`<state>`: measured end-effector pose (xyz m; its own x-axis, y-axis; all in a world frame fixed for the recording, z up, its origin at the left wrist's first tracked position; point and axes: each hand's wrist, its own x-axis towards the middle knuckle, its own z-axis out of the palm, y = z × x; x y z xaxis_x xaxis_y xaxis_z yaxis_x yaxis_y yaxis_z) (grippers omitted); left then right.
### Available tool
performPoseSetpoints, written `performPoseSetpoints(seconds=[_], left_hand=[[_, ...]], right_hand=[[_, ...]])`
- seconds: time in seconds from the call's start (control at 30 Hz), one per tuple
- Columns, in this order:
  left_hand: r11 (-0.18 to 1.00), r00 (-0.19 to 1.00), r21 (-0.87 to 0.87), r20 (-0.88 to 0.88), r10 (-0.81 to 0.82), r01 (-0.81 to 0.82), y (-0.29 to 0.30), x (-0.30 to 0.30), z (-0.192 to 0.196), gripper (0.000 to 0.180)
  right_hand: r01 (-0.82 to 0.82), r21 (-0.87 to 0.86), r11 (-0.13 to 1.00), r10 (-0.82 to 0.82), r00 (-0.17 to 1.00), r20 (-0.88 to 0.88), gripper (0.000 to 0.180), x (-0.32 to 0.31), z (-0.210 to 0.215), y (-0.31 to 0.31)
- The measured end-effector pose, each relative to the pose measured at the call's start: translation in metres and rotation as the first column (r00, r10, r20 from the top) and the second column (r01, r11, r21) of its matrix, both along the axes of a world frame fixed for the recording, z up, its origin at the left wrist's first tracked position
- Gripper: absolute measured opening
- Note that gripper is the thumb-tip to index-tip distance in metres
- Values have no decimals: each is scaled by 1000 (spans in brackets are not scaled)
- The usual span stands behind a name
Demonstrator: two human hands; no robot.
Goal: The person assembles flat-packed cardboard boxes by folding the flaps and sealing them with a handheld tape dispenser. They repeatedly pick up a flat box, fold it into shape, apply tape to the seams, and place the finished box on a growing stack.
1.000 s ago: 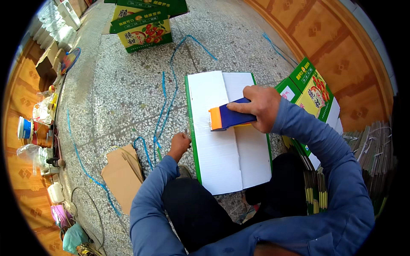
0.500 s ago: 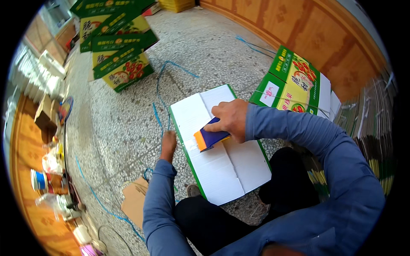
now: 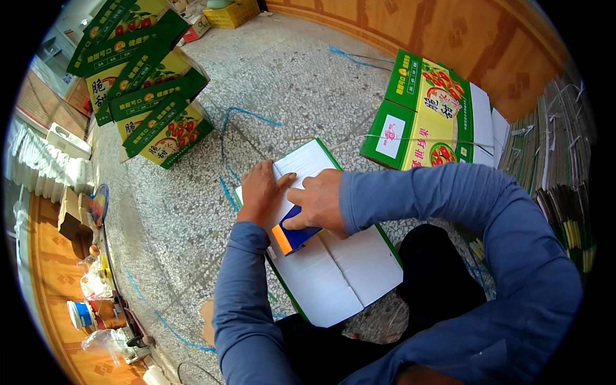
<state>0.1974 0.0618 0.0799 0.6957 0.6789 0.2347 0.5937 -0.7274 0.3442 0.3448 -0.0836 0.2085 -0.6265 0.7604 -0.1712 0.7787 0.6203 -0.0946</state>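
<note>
A folded carton (image 3: 321, 282) with its white inner face up and green edges lies in front of my knees, a seam running down its length. My right hand (image 3: 324, 200) is closed round a blue and orange tape dispenser (image 3: 296, 239), which rests on the carton near that seam. Its orange end points to the left. Against the carton's upper left part my left hand (image 3: 262, 192) lies with its thumb stretched toward my right hand. I cannot make out any clear tape on the white face.
Green and yellow printed cartons (image 3: 168, 138) stand stacked at the far left. A strapped bundle of printed cartons (image 3: 439, 109) lies at the right, beside piled flat cardboard (image 3: 545, 160). Blue strapping (image 3: 250, 114) trails over the speckled floor. A yellow crate (image 3: 232, 14) is at the back.
My left hand has come from beside the carton onto its upper left part. The tape dispenser in my right hand has shifted slightly left and nearer to me. The whole view has turned somewhat.
</note>
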Motion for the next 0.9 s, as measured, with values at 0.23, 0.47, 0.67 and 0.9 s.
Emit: performPoseSetpoints(seconds=[0.23, 0.47, 0.67, 0.9], left_hand=[[998, 999, 39, -21, 40, -39, 2, -5, -8, 58], [996, 994, 49, -66, 82, -79, 5, 1, -16, 64], [996, 995, 37, -56, 83, -81, 7, 1, -20, 64], [995, 993, 50, -83, 89, -85, 10, 0, -22, 68]], right_hand=[[-47, 41, 998, 48, 998, -35, 56, 9, 3, 0], [-68, 60, 996, 74, 992, -105, 56, 52, -4, -9], [-5, 56, 998, 11, 996, -91, 65, 128, -17, -34], [118, 40, 992, -121, 989, 84, 70, 238, -25, -90]])
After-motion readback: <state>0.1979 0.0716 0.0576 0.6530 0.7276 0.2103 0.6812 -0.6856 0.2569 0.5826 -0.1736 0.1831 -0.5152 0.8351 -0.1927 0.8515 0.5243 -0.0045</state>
